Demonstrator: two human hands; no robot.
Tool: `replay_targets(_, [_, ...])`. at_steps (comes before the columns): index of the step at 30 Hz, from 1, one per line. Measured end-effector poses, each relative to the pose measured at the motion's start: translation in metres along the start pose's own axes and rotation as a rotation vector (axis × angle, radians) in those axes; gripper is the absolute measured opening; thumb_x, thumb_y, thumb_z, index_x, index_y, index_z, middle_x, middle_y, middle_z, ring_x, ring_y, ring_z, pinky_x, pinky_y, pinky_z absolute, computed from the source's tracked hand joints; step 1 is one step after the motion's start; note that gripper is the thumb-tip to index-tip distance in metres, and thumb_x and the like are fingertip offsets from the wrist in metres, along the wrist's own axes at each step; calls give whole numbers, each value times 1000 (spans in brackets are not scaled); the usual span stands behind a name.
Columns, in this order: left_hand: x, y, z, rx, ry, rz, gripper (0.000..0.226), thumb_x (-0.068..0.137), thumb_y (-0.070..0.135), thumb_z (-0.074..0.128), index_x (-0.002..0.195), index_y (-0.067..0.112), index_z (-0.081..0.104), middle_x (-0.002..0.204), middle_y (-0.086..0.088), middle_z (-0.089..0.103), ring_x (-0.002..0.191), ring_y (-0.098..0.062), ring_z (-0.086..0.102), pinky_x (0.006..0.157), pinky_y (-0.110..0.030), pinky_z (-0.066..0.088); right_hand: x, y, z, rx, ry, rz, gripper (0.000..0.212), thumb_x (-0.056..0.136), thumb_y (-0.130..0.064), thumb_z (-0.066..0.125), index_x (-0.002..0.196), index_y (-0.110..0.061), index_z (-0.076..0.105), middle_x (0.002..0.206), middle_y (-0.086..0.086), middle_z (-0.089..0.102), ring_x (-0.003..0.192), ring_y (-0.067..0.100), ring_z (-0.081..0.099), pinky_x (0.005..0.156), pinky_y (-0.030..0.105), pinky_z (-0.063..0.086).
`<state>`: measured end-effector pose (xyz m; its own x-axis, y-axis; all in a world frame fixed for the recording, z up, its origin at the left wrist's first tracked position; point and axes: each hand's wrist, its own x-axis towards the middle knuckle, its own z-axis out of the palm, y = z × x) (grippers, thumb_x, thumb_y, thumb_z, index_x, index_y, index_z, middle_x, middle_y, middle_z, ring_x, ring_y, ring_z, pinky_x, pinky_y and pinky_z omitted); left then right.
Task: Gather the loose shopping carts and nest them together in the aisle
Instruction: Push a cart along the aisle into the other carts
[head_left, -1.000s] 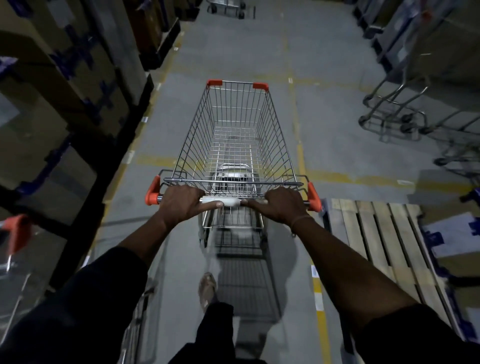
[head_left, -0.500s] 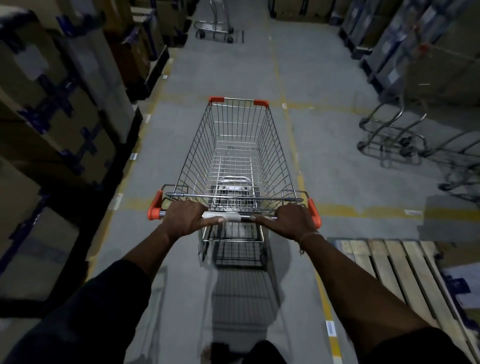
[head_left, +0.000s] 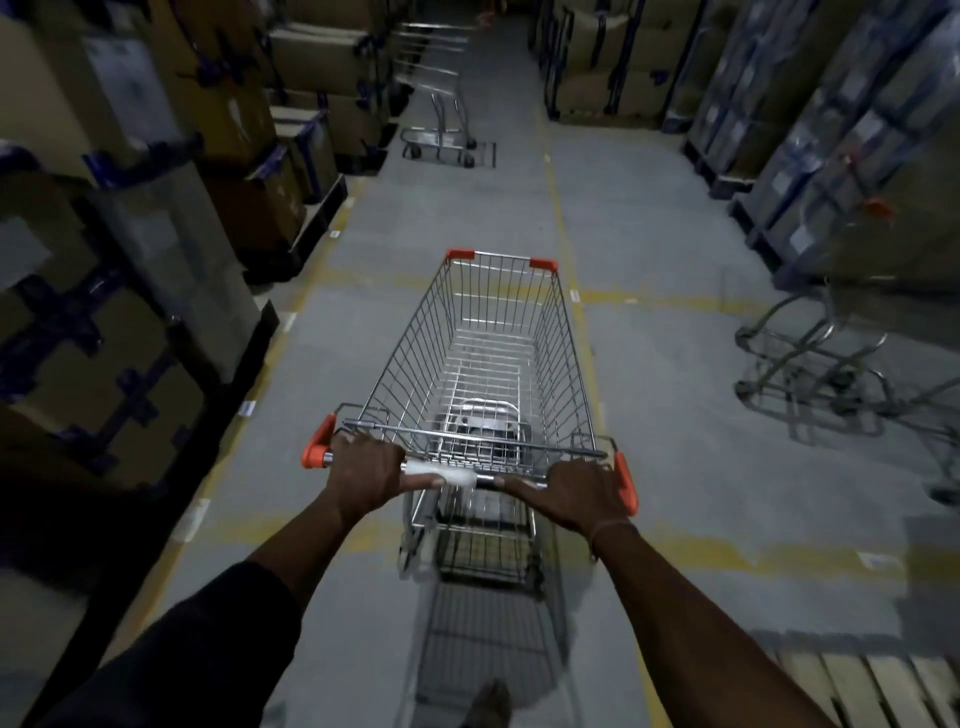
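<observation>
An empty wire shopping cart (head_left: 493, 353) with orange corner caps stands in front of me in a dim warehouse aisle. My left hand (head_left: 366, 475) grips the left part of its handle bar. My right hand (head_left: 574, 493) grips the right part, beside the orange end cap. Far ahead, by the left shelves, stands another cart (head_left: 441, 119). A group of carts (head_left: 831, 374) sits against the right-hand racks, only their lower frames showing.
Stacked cardboard boxes (head_left: 130, 249) line the left side, wrapped pallets (head_left: 831, 156) the right. A wooden pallet (head_left: 872, 686) lies on the floor at lower right. Yellow floor lines (head_left: 561, 208) run down and across the grey concrete aisle.
The cart has rolled forward down the aisle with both hands on its handle. The wooden pallet has slid back to the lower right, and the far cart is closer.
</observation>
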<state>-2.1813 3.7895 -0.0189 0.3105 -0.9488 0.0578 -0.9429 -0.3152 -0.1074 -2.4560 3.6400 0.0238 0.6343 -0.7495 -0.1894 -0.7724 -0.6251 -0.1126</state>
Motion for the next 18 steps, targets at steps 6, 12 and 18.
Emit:
replay_targets(6, [121, -6, 8, -51, -35, -17, 102, 58, 110, 5, 63, 23, 59, 62, 5, 64, 63, -18, 65, 75, -34, 50, 109, 40, -20, 9, 14, 20, 109, 61, -114, 14, 61, -16, 62, 62, -1, 63, 64, 17, 66, 70, 32, 58])
replay_targets(12, [231, -13, 25, -49, 61, 14, 97, 69, 106, 16, 52, 21, 60, 45, 6, 51, 40, -12, 45, 51, -22, 37, 215, 78, -45, -42, 11, 13, 106, 63, -112, 17, 61, -17, 62, 69, 2, 69, 72, 20, 70, 79, 34, 58])
replay_targets(18, [354, -34, 32, -39, 61, 10, 89, 71, 103, 29, 49, 21, 58, 41, 10, 41, 37, -9, 45, 50, -20, 35, 337, 98, -72, -56, 5, -26, 102, 69, -109, 16, 60, -17, 61, 63, 0, 62, 66, 17, 64, 81, 36, 56])
